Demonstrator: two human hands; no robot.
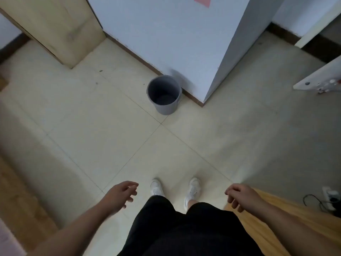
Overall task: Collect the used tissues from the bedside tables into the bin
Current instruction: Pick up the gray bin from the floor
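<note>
A grey round bin [167, 106] stands on the tiled floor against the corner of a white wall, well ahead of my feet. I see nothing inside it. My left hand [120, 194] hangs low at the left of my legs, fingers loosely spread and holding nothing. My right hand [239, 195] hangs at the right, fingers loosely curled downward, also holding nothing. No tissue shows in the head view, and no bedside table top can be made out.
A light wooden cabinet [60, 28] stands at the far left. A white wall corner [208, 74] juts out behind the bin. A wooden surface [276, 218] lies under my right arm. A power strip with a black cable [330, 198] lies on the floor at right.
</note>
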